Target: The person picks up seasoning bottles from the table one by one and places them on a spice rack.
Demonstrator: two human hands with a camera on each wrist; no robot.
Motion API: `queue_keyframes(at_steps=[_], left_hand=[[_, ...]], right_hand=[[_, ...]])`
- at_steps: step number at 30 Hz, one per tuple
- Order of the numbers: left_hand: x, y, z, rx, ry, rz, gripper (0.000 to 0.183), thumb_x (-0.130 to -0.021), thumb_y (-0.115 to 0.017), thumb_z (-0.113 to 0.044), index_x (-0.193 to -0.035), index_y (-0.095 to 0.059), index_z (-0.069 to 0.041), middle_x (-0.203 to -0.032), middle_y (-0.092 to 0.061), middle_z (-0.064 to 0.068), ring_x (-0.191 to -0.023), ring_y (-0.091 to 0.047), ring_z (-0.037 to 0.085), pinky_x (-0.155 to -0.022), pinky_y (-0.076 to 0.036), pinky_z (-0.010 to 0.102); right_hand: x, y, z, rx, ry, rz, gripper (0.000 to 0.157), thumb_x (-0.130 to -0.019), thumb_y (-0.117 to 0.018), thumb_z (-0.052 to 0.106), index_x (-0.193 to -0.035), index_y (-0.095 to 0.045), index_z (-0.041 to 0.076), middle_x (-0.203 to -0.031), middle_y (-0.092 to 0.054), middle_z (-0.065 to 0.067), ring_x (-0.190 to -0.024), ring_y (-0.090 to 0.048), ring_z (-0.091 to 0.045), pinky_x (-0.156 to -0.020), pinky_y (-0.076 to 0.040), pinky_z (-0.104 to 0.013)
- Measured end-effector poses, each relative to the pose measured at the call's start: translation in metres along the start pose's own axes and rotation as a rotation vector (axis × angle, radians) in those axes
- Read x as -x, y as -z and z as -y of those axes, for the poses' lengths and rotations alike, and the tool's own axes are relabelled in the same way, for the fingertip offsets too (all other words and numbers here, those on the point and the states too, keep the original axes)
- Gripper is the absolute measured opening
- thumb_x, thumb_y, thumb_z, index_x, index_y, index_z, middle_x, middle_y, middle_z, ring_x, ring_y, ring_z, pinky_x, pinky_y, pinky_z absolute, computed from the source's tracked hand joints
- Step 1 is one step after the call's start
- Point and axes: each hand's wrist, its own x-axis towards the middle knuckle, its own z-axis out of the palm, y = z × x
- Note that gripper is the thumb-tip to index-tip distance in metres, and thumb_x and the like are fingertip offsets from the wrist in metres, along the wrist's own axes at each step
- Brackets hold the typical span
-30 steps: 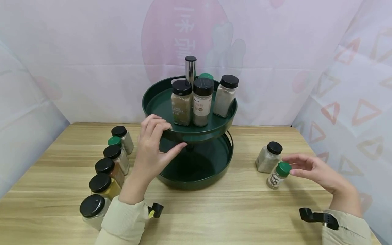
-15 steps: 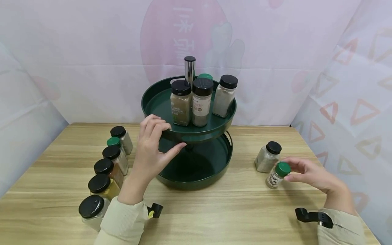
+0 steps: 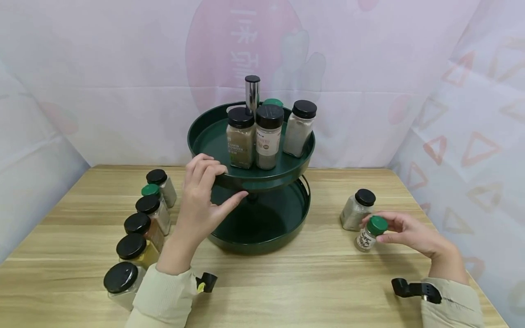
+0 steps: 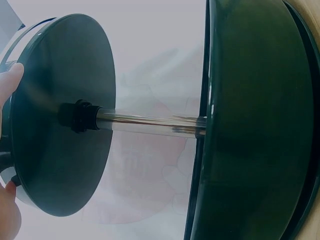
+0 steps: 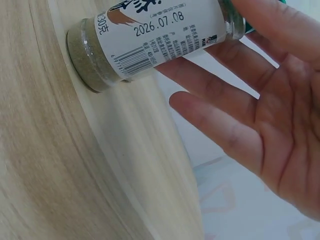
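Green-capped jar (image 3: 370, 234), pinched by right hand (image 3: 406, 233); tiered stand (image 3: 266, 183), gripped by left hand (image 3: 202, 198)

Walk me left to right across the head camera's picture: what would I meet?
Going by their middles: row of six jars, left hand, dark green two-tier stand, separate black-lidded jar, small green-lidded jar, right hand.

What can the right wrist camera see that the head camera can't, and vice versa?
Of these two, only the right wrist view shows the barcode and date 2026.07.08 on the held green-capped spice bottle. Only the head view shows the left hand gripping the green two-tier rack, and the row of six spice jars. Both show that bottle, the right hand and the wooden table.
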Motion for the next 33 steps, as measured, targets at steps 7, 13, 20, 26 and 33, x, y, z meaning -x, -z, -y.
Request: queue_keyframes(at_steps=[7, 13, 20, 26, 33], left_hand=[[-0.0001, -0.0001, -0.0005, 0.004, -0.002, -0.003, 0.054, -0.069, -0.092, -0.016, -0.107, -0.058, 0.0, -0.113, -0.057, 0.02, -0.124, -0.041, 0.037, -0.11, -0.034, 0.052], [-0.0005, 0.0007, -0.0007, 0.003, -0.001, 0.005, 0.055, -0.068, -0.092, -0.016, -0.107, -0.057, 0.002, -0.114, -0.056, 0.021, -0.125, -0.041, 0.038, -0.112, -0.033, 0.051], [-0.0008, 0.0007, -0.001, 0.001, 0.004, 0.009, 0.056, -0.068, -0.092, -0.016, -0.108, -0.057, 0.002, -0.115, -0.057, 0.021, -0.125, -0.04, 0.039, -0.112, -0.033, 0.051], [-0.0007, -0.0001, -0.0016, 0.007, 0.006, 0.01, 0.056, -0.068, -0.092, -0.016, -0.109, -0.057, 0.002, -0.115, -0.056, 0.021, -0.126, -0.04, 0.039, -0.112, -0.033, 0.051], [-0.0003, -0.0003, -0.0007, 0.008, 0.009, 0.001, 0.055, -0.069, -0.091, -0.016, -0.108, -0.058, 0.001, -0.114, -0.056, 0.021, -0.125, -0.04, 0.038, -0.111, -0.035, 0.05]], right_hand=[[0.0017, -0.0012, -0.0029, -0.008, -0.032, -0.063, 0.043, -0.093, -0.055, -0.012, -0.135, -0.045, -0.016, -0.131, -0.066, 0.006, -0.116, -0.064, -0.003, -0.091, -0.054, -0.021], [0.0018, -0.0017, -0.0025, 0.018, -0.017, -0.137, 0.043, -0.092, -0.057, -0.012, -0.133, -0.047, -0.015, -0.128, -0.067, 0.007, -0.113, -0.065, -0.003, -0.09, -0.055, -0.021], [0.0012, -0.0018, 0.0001, 0.028, -0.003, -0.17, 0.042, -0.092, -0.057, -0.012, -0.133, -0.047, -0.016, -0.127, -0.068, 0.006, -0.112, -0.066, -0.004, -0.089, -0.055, -0.021], [0.0012, -0.0024, 0.0018, 0.012, 0.006, -0.177, 0.042, -0.092, -0.056, -0.014, -0.133, -0.047, -0.016, -0.125, -0.07, 0.001, -0.11, -0.068, -0.007, -0.089, -0.056, -0.022], [-0.0006, -0.0033, 0.0067, 0.026, 0.019, -0.195, 0.04, -0.092, -0.056, -0.014, -0.131, -0.049, -0.016, -0.122, -0.071, 0.0, -0.109, -0.069, -0.008, -0.089, -0.056, -0.022]])
